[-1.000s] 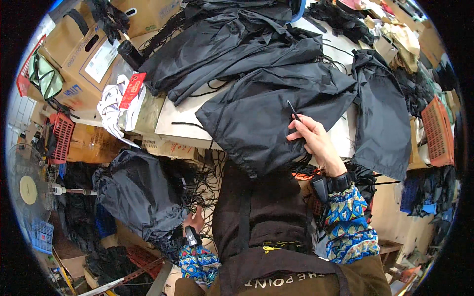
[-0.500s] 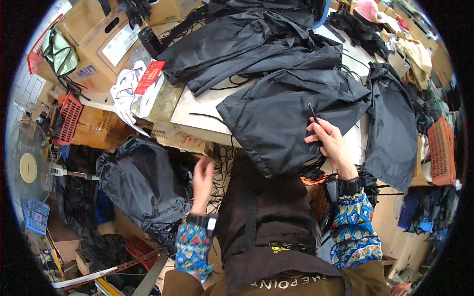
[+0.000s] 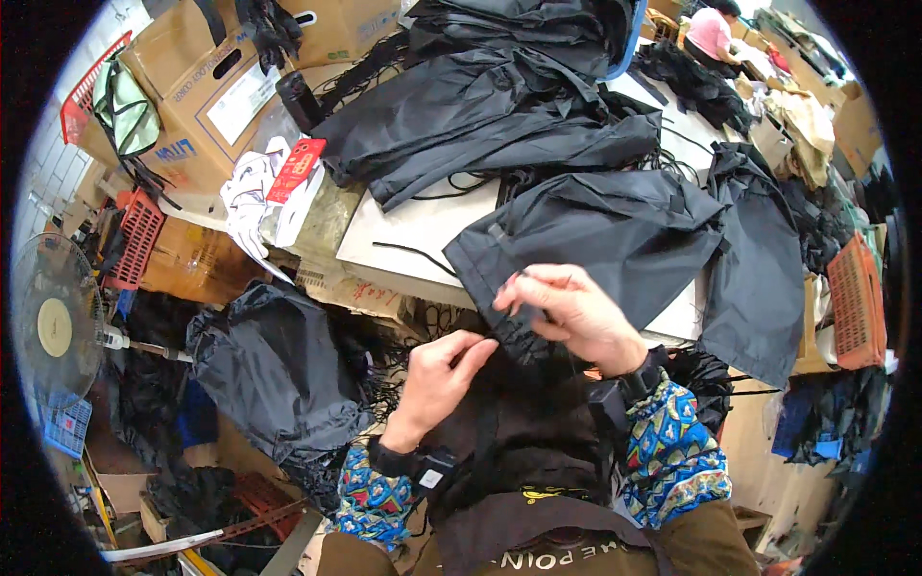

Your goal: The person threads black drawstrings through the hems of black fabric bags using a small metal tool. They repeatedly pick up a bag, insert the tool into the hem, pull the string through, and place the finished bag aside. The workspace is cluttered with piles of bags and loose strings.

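In front of me a black fabric drawstring bag (image 3: 595, 226) lies over the table edge, its gathered hem hanging toward my lap. My left hand (image 3: 437, 384) is closed in a pinch at this hem, thumb against forefinger. My right hand (image 3: 581, 317) is just above and to the right, fingers bent and pinched over the same hem. A thin dark tool is in its fingers, mostly hidden and blurred. Beside the bag, a black cord (image 3: 408, 252) trails across the white tabletop (image 3: 403, 226). What lies between the two sets of fingertips is hard to make out.
More black bags (image 3: 499, 115) are heaped at the back, and another (image 3: 754, 269) hangs at the right. To the left, a black bundle (image 3: 274, 365) sits below table height. A fan (image 3: 55, 326) stands far left, near a cardboard box (image 3: 206, 82). A person (image 3: 711, 36) sits at the far right.
My right hand has come left and toward me, down to the bag's hem. The left hand has moved right to meet it and now pinches there. The bag's near corner has shifted.
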Motion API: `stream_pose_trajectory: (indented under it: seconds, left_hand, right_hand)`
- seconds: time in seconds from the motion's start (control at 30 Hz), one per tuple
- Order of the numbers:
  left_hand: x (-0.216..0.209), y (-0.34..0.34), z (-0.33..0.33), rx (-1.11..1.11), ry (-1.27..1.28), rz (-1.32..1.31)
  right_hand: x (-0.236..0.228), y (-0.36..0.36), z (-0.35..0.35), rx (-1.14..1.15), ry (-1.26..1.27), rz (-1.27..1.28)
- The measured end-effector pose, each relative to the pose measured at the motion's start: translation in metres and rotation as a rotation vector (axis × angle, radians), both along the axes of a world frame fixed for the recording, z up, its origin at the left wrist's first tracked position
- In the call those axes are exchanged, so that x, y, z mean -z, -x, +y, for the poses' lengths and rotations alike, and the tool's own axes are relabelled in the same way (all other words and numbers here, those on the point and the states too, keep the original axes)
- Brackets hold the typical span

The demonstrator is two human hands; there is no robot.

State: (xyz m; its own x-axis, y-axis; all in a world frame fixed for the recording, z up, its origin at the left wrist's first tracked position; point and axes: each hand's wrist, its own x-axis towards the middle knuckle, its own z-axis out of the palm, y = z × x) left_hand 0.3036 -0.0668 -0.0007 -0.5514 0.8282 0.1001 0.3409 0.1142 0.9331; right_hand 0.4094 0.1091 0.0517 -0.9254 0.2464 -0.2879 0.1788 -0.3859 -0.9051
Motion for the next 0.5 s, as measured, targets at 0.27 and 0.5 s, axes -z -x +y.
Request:
stream_pose_trajectory:
  seconds: [0.27,0.5]
  left_hand:
    - [0.075,0.052,-0.126,-0.397,-0.569,-1.125]
    - [0.153,0.072,-0.209,-0.752,-1.171,-1.503]
  right_hand:
    - [0.027,-0.039,0.107,0.481,0.387,0.433]
    - [0.031,-0.066,0.148,0.673,0.572,0.578]
